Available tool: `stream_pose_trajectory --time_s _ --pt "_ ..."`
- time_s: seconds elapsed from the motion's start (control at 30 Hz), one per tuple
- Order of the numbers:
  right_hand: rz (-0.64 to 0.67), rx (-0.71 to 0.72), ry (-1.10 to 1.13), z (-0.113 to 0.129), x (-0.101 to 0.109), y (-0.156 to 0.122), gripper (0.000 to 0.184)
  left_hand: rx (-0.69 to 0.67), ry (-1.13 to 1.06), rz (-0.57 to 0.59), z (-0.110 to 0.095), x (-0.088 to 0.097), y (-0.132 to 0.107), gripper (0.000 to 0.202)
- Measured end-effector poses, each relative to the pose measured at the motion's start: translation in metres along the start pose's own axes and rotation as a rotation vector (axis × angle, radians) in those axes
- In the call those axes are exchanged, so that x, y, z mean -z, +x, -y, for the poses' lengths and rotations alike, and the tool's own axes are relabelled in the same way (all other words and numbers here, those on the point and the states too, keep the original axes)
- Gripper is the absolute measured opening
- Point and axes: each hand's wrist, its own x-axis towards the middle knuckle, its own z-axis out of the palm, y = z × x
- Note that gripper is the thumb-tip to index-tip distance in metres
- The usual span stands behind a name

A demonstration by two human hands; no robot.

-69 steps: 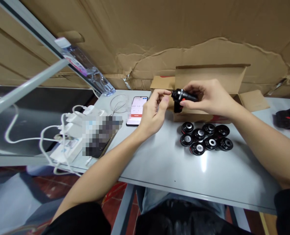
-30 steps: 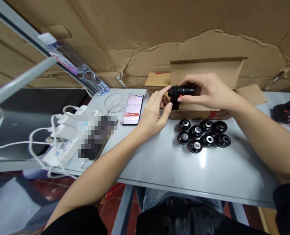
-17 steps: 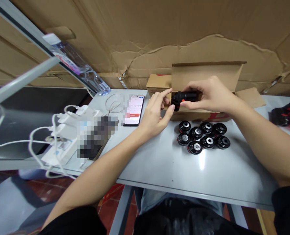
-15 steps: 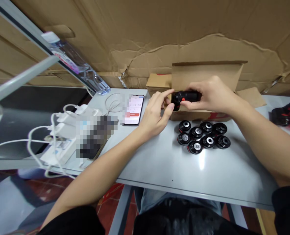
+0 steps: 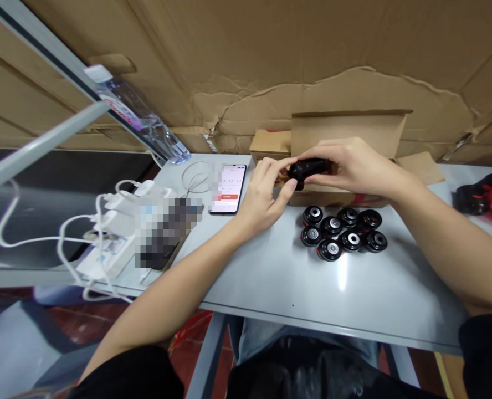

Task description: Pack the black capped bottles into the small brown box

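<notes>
My right hand is wrapped round a small black tool part and holds it above the table in front of an open cardboard box. My left hand pinches the left end of that same part with thumb and forefinger. Just below the hands, a cluster of several black round caps with silver centres lies on the grey table.
A phone with a lit screen lies left of the hands. Farther left are white chargers and cables and a plastic water bottle. A black and red tool sits at the right edge. Cardboard sheets line the back.
The right hand has rolled the black part, so its red button no longer shows. The left fingers have closed onto its end. Both hands stay in front of the box.
</notes>
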Motion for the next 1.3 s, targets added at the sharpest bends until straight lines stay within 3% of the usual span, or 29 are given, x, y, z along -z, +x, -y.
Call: stream_pose_trajectory --time_s 0.2,0.3,0.5,0.67,0.8,1.0,1.07,1.17,1.3 --pt "0.021 -0.215 -0.021 0.010 0.000 0.000 0.050 0.041 0.006 0.027 0.002 0.001 0.001 0.061" --pt "0.068 -0.275 -0.041 0.013 -0.004 0.001 0.044 0.042 0.008 0.037 0.001 0.000 0.000 0.061" --pt "0.208 -0.256 0.072 0.010 -0.015 0.003 0.029 0.044 -0.013 0.087 0.002 -0.001 0.001 0.058" --pt "0.156 -0.214 0.132 0.006 -0.015 0.001 0.032 0.007 -0.029 0.068 0.003 -0.001 0.003 0.047" --pt "0.117 -0.196 0.092 0.003 -0.013 0.000 0.027 -0.047 -0.003 0.089 -0.003 0.009 0.006 0.043" --pt "0.098 -0.192 0.033 0.000 -0.011 0.000 0.027 -0.372 -0.143 0.398 -0.020 0.021 0.009 0.055" --pt "0.100 -0.197 0.045 0.002 -0.010 0.000 0.027 -0.425 -0.126 0.446 -0.025 0.021 0.006 0.057" --pt "0.063 -0.199 0.052 0.007 -0.009 0.000 0.029 -0.437 -0.044 0.513 -0.029 0.021 0.002 0.046" --pt "-0.080 -0.222 0.065 0.015 -0.006 0.001 0.031 -0.318 -0.045 0.622 -0.033 0.030 0.002 0.031"
